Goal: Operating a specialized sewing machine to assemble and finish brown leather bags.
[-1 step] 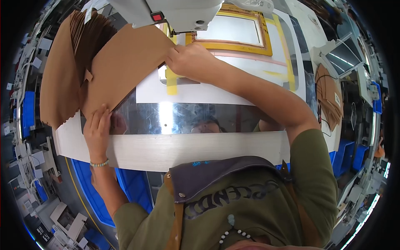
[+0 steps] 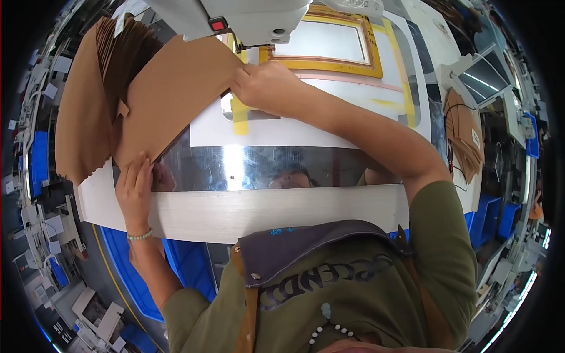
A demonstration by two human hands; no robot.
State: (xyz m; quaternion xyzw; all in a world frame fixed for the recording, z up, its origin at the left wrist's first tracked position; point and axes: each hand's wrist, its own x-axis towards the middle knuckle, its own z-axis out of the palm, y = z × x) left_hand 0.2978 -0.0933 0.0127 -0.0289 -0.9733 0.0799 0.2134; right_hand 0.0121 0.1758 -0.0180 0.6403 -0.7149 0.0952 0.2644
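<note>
A flat brown sheet [image 2: 179, 88], paper or leather-like, slants across the left side of the table. Its far right corner is pinched in my right hand [image 2: 262, 88], which is closed under the white machine head. At its near corner rests my left hand [image 2: 135, 185], fingers together over the edge and thumb hidden; it appears to grip the sheet. A fanned stack of similar brown sheets [image 2: 85, 112] with jagged edges stands just left of it. A small torn-looking flap [image 2: 123, 108] sticks up between stack and sheet.
The white machine head [image 2: 247, 20] overhangs the far side. Beneath it lie a yellow frame [image 2: 371, 50], a white sheet [image 2: 265, 135] and yellow tape [image 2: 240, 117]. A shiny metal plate [image 2: 329, 162] runs along the near side. More brown pieces [image 2: 462, 132] and a small screen [image 2: 485, 76] sit right.
Almost nothing differs. The whole view has shifted very slightly, and both hands keep the same places on the brown sheet.
</note>
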